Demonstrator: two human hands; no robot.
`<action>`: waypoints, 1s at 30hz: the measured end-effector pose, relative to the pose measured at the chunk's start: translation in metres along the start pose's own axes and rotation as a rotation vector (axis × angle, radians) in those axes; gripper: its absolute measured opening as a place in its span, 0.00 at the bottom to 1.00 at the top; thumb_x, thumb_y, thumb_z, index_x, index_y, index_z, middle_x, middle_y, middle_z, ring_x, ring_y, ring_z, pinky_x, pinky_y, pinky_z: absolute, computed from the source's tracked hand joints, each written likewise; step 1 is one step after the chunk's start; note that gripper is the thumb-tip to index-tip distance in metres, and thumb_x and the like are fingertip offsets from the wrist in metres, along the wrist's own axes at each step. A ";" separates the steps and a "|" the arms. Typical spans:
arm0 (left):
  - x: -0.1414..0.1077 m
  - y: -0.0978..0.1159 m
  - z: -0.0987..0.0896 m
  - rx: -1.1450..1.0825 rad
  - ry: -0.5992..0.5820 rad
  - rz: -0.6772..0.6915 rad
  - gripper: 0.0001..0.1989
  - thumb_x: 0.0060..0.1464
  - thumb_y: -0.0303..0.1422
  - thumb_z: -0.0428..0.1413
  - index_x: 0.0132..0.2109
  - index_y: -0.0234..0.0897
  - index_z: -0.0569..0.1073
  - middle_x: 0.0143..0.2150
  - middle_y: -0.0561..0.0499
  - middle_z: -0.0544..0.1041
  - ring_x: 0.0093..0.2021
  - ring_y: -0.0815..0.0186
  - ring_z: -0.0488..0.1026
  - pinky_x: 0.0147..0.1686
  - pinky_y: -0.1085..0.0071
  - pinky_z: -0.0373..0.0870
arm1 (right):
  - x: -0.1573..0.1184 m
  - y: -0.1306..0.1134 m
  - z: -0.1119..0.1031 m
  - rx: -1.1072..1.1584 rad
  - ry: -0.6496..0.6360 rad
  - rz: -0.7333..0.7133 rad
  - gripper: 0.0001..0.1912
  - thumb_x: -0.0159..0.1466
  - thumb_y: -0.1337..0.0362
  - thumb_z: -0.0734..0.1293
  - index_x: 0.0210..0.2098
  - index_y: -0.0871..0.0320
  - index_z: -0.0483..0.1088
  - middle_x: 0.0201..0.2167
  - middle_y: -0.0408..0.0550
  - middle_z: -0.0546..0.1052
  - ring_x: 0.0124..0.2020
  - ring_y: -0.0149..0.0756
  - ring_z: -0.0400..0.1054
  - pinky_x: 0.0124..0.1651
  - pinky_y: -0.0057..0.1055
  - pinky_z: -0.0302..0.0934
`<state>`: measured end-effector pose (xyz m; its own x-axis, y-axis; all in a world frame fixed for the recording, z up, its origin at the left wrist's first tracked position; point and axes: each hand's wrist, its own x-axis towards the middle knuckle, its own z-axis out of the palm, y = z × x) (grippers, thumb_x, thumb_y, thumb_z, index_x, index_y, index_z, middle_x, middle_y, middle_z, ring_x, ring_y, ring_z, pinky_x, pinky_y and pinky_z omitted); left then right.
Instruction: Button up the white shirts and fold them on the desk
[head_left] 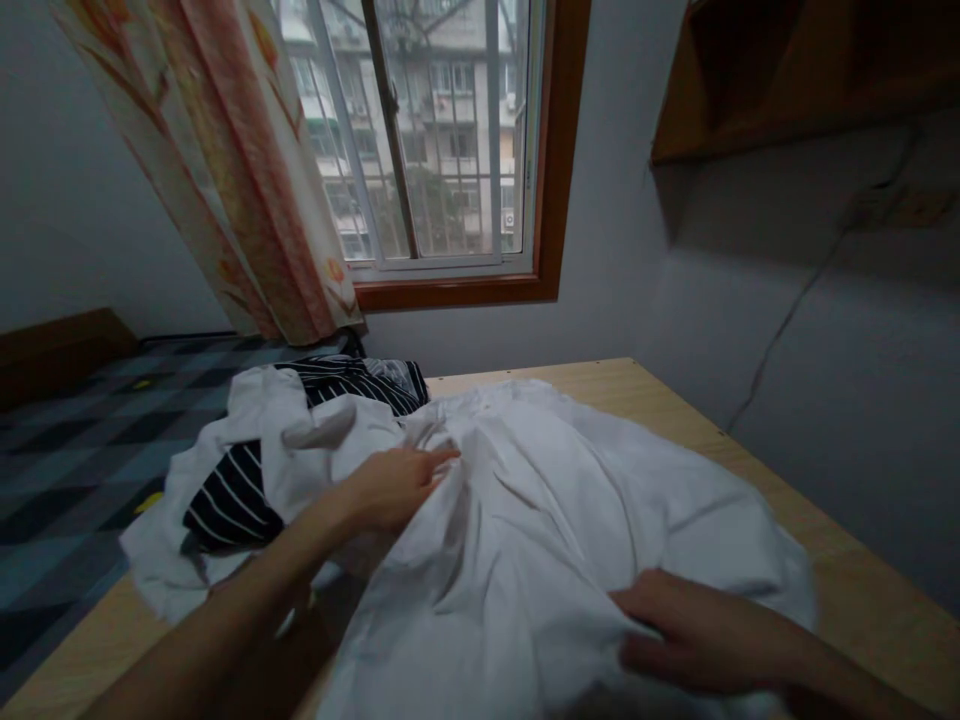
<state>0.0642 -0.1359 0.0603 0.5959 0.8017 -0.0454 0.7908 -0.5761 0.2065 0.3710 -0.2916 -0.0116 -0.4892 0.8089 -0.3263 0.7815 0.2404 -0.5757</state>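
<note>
A large, wrinkled white cloth (555, 520) spreads over the light wooden tabletop; its exact kind cannot be made out. At its left part, my left hand (397, 485) is closed on a gathered fold, thumb and fingers pointing right. Lower right, my right hand (671, 630) pinches the near part of the same cloth between thumb and fingers. More bunched white fabric (217, 430) lies left of my left hand. Black cloth with white stripes (236, 500) shows among its folds, and another striped black piece (360, 380) lies behind it.
The wooden tabletop (600, 375) ends against the wall at the back and right. To the left lies a bed with a dark checked cover (67, 470). A floral curtain (247, 180) hangs beside the window (442, 130). A wooden shelf (787, 80) is mounted upper right, above a cable (787, 320).
</note>
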 end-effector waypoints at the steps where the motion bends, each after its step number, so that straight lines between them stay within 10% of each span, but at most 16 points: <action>1: 0.003 0.008 0.010 0.092 -0.091 0.008 0.20 0.59 0.44 0.47 0.55 0.47 0.73 0.44 0.46 0.79 0.40 0.55 0.76 0.39 0.64 0.70 | -0.003 -0.008 -0.006 0.079 -0.094 -0.025 0.11 0.59 0.58 0.65 0.37 0.56 0.74 0.35 0.48 0.78 0.36 0.40 0.72 0.39 0.32 0.63; 4: 0.013 0.015 0.035 0.269 -0.205 0.053 0.18 0.60 0.38 0.46 0.54 0.48 0.73 0.48 0.43 0.76 0.45 0.52 0.75 0.42 0.59 0.69 | 0.002 0.003 -0.045 0.457 -0.035 -0.097 0.16 0.58 0.55 0.67 0.42 0.57 0.73 0.36 0.49 0.78 0.36 0.37 0.72 0.39 0.31 0.65; 9: 0.021 0.001 0.020 0.136 -0.401 0.217 0.22 0.54 0.27 0.48 0.53 0.44 0.75 0.52 0.47 0.76 0.52 0.57 0.71 0.53 0.61 0.65 | 0.030 0.104 -0.104 0.510 0.832 0.215 0.23 0.56 0.48 0.66 0.44 0.57 0.71 0.47 0.56 0.75 0.45 0.44 0.70 0.47 0.38 0.65; 14: 0.032 0.011 -0.021 -0.210 -0.379 0.165 0.24 0.58 0.36 0.44 0.60 0.40 0.69 0.59 0.48 0.72 0.58 0.60 0.68 0.56 0.67 0.63 | 0.046 0.145 -0.089 0.290 0.675 0.457 0.23 0.52 0.56 0.70 0.44 0.60 0.72 0.44 0.58 0.77 0.44 0.46 0.72 0.47 0.36 0.65; 20: 0.067 0.072 0.056 -0.022 -0.228 -0.171 0.46 0.53 0.61 0.44 0.65 0.26 0.60 0.58 0.23 0.68 0.57 0.35 0.67 0.52 0.43 0.60 | 0.059 0.088 -0.070 0.563 0.468 0.201 0.15 0.55 0.59 0.65 0.38 0.60 0.74 0.37 0.48 0.80 0.39 0.42 0.73 0.38 0.32 0.66; 27: 0.107 0.059 0.103 0.140 -0.050 -0.129 0.51 0.50 0.63 0.45 0.70 0.31 0.50 0.69 0.24 0.44 0.67 0.26 0.41 0.54 0.28 0.38 | 0.045 0.065 -0.151 0.551 1.721 -0.009 0.12 0.55 0.60 0.64 0.36 0.57 0.73 0.32 0.45 0.75 0.33 0.36 0.69 0.37 0.32 0.64; 30: 0.126 0.035 0.095 0.260 0.081 -0.056 0.46 0.53 0.59 0.48 0.70 0.38 0.49 0.72 0.31 0.40 0.68 0.30 0.33 0.57 0.31 0.36 | 0.048 0.067 -0.182 0.261 1.935 -0.096 0.12 0.57 0.65 0.60 0.36 0.58 0.73 0.34 0.48 0.75 0.39 0.37 0.69 0.46 0.35 0.63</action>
<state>0.1805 -0.0704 -0.0310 0.5457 0.8374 0.0310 0.8376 -0.5438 -0.0523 0.4700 -0.1389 0.0710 0.6368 0.2465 0.7306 0.6265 0.3869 -0.6766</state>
